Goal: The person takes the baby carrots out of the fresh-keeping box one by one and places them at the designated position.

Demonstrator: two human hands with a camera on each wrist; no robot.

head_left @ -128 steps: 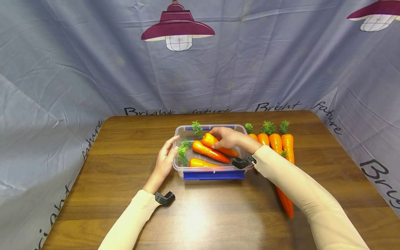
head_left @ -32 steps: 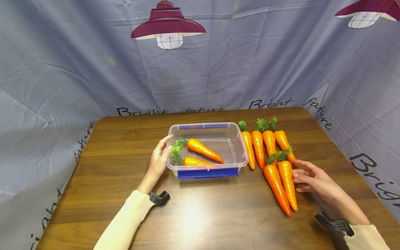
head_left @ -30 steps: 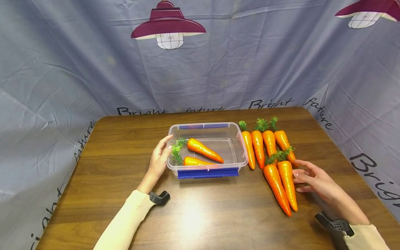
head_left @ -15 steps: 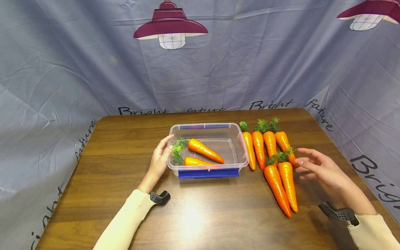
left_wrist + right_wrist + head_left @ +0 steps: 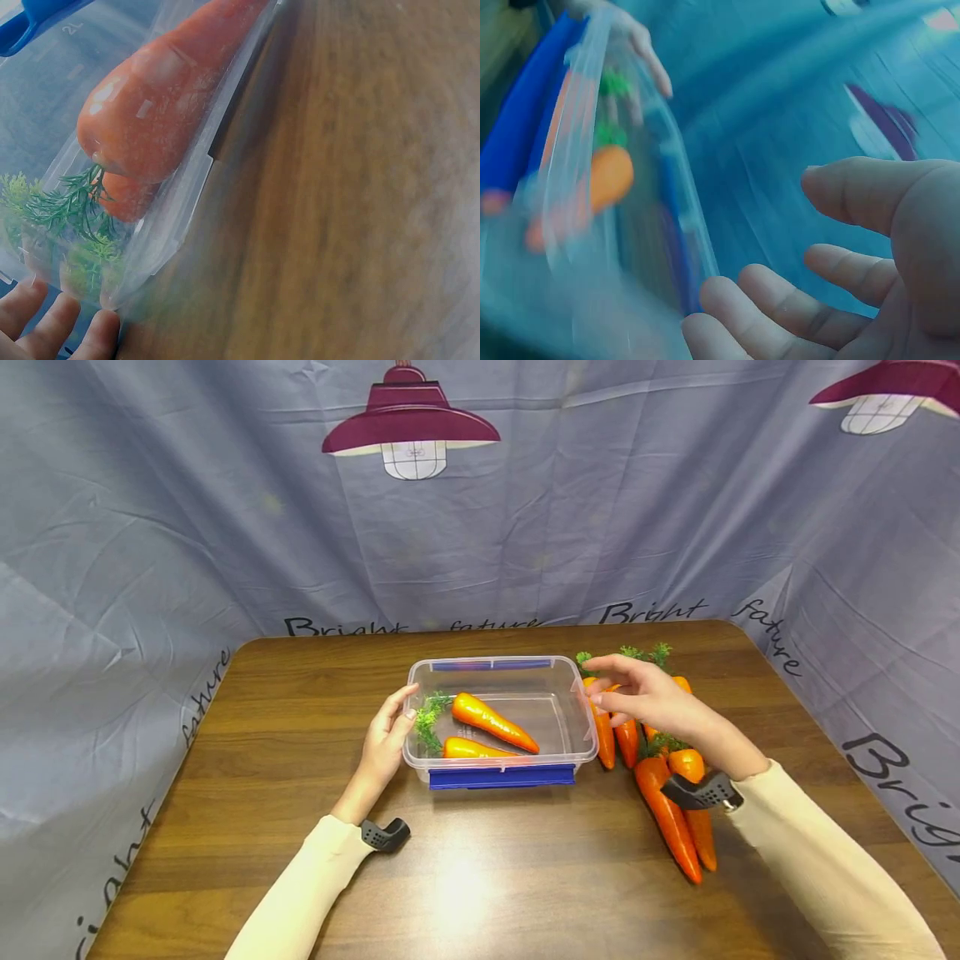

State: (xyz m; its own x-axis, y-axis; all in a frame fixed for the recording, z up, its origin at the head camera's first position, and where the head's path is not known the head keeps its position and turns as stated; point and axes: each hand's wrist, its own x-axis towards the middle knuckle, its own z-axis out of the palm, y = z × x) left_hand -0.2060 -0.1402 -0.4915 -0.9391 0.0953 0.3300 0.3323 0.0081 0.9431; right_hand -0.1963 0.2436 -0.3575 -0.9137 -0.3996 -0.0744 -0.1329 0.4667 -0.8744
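Observation:
In the head view a clear plastic container (image 5: 558,727) with blue clips stands on the table. Two orange carrots (image 5: 495,723) with green tops lie at its left side. My left hand (image 5: 386,735) rests against the container's left end, fingertips at the wall, also seen in the left wrist view (image 5: 52,330). My right hand (image 5: 652,697) hovers by the container's right end, fingers spread and holding nothing; the right wrist view shows its bare fingers (image 5: 780,307). Below it lie more carrots (image 5: 667,814), partly hidden by the hand and forearm.
The wooden table (image 5: 300,710) reaches back to a grey curtain (image 5: 465,543) printed with lamps and lettering. Several carrots lie right of the container, a back row beside it and two nearer the front.
A carrot that my right hand held in the container is out of it. The right hand has since moved left from beside the loose carrots to the container's right end. The left hand has stayed.

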